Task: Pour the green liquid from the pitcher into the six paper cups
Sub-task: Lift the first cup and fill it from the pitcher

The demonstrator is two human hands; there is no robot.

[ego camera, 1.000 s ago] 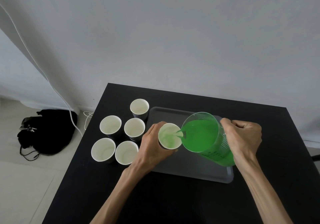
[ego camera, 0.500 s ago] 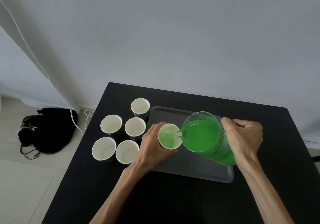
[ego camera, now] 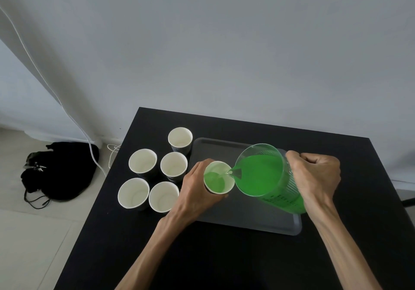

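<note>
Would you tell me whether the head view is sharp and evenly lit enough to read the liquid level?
Head view: soft, even light, no glare; sharp on the held cup and pitcher; wide-angle bending of the table edges.

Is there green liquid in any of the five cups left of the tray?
No, the five cups show only white insides; green liquid shows only in the cup the left hand holds and in the pitcher.

Plain room: grey wall (ego camera: pixel 224 42), black table (ego camera: pixel 224 256), tiled floor (ego camera: pixel 33 233).
</note>
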